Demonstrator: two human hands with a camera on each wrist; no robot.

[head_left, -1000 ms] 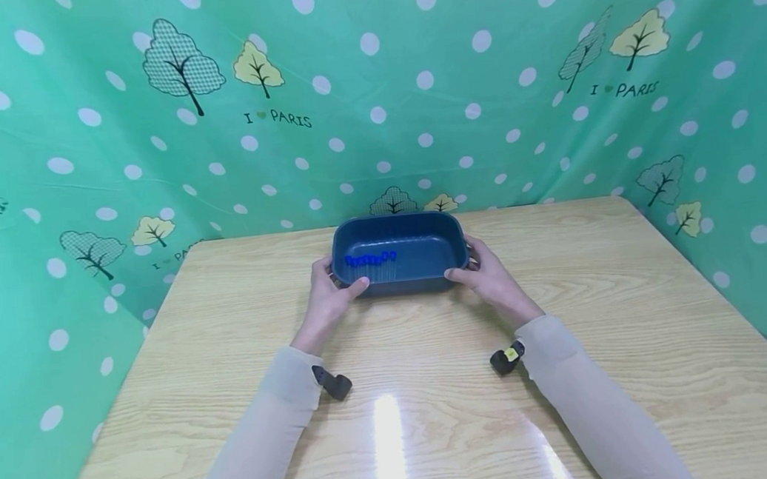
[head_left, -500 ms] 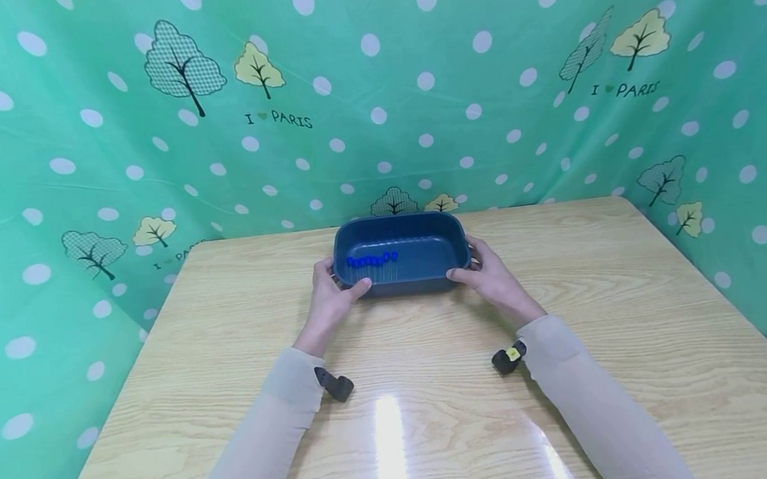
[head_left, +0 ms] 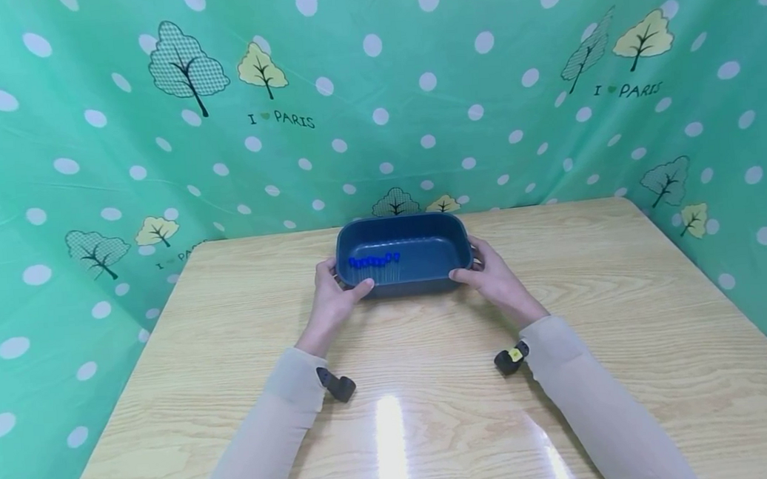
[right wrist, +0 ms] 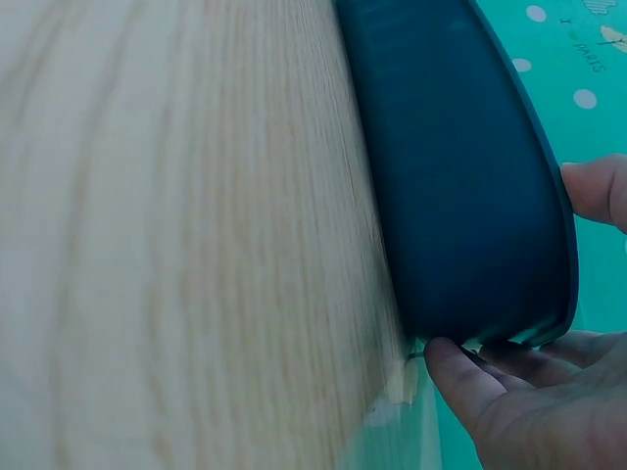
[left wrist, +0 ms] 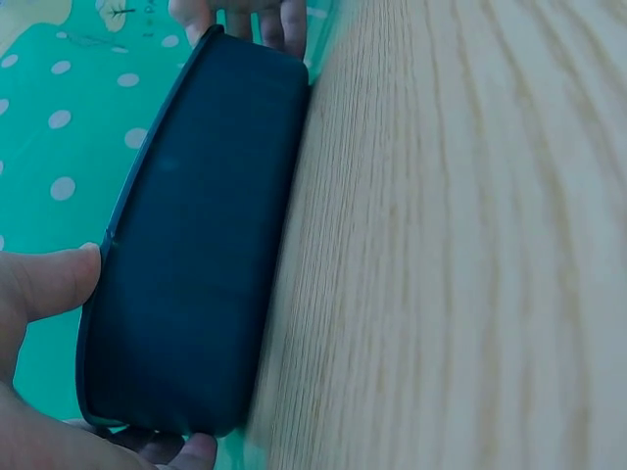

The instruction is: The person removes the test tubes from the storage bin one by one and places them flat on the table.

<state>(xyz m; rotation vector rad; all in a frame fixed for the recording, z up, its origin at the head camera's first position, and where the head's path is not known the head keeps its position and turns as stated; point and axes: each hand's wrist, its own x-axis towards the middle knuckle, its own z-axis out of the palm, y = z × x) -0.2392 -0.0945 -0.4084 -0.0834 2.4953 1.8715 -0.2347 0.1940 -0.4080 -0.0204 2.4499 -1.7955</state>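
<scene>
A dark blue rectangular basin [head_left: 419, 272] with rounded corners stands near the back edge of the table. Bright blue marks run in a short row along the left part of its inside. My left hand [head_left: 334, 296] grips its left end, thumb on the near rim and fingers against the end wall. At the opposite end my right hand [head_left: 493, 276] holds it the same way, thumb over the near rim. In the left wrist view, the long outer wall of the basin [left wrist: 196, 225] faces me, close along the tabletop. The right wrist view shows fingertips [right wrist: 456, 367] at the end wall's lower edge.
The light wood table [head_left: 230, 339] reaches back to a green dotted curtain [head_left: 428, 117], which also hangs at both sides. Black wrist cameras [head_left: 338, 386] jut inward from the sleeves. Lamp glare [head_left: 391, 447] lies on the front of the tabletop.
Both hands keep their hold and the basin stays in place on the table. The whole head view has shifted slightly, and the lower left curtain has swayed a little to the left.
</scene>
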